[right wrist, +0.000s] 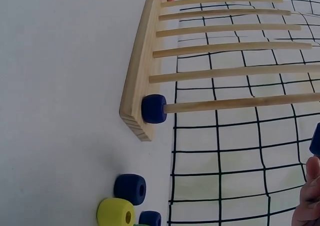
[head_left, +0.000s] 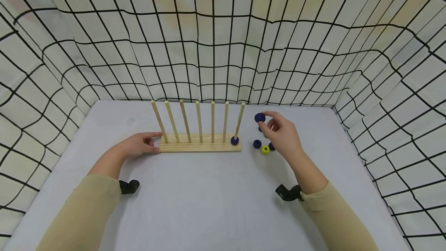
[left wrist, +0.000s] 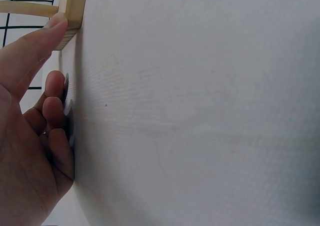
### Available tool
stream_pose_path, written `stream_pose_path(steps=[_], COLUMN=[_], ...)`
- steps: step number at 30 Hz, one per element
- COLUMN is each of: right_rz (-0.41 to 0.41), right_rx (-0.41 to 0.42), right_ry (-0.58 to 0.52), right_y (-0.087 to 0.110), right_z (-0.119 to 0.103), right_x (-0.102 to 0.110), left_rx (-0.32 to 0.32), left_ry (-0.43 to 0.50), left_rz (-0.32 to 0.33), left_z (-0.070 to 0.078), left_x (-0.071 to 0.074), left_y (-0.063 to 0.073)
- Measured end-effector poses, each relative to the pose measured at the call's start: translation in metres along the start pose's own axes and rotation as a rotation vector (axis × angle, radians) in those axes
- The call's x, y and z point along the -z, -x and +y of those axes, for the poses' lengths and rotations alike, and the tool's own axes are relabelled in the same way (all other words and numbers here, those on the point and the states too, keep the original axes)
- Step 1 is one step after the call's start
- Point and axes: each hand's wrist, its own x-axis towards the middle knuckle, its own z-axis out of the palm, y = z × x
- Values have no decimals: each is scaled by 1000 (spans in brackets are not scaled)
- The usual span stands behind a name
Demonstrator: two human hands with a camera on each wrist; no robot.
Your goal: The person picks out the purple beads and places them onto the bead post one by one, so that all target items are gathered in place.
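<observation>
Pinching one blue bead [head_left: 259, 117], the right hand [head_left: 283, 135] hangs near the far tabletop edge [head_left: 303, 110]. The stand [head_left: 195, 148] bears seven pegs [head_left: 213, 121] and, rightmost, one threaded bead [head_left: 235, 141]. The left hand [head_left: 137, 145], forefinger stretched, grips its left end. Nearby lie one yellow bead [head_left: 265, 150], at least three blue ones [head_left: 257, 144].

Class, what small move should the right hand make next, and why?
Probably bring the raised blue bead over the tip of the rightmost peg. The right hand pinches it beside that peg, which carries one blue bead at its base, while the left hand holds the rack at its opposite end.
</observation>
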Motion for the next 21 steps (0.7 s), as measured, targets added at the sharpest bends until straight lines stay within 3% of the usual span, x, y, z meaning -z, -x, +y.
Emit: stream_pose_path(steps=[21], right_rz=[71], right_rx=[66], right_ry=[-106], right_y=[-12], right_z=[-28], right_x=[2], left_rx=[-11], left_ry=[16], left_rz=[6], left_z=[-1], left_x=[-1], left_y=[0])
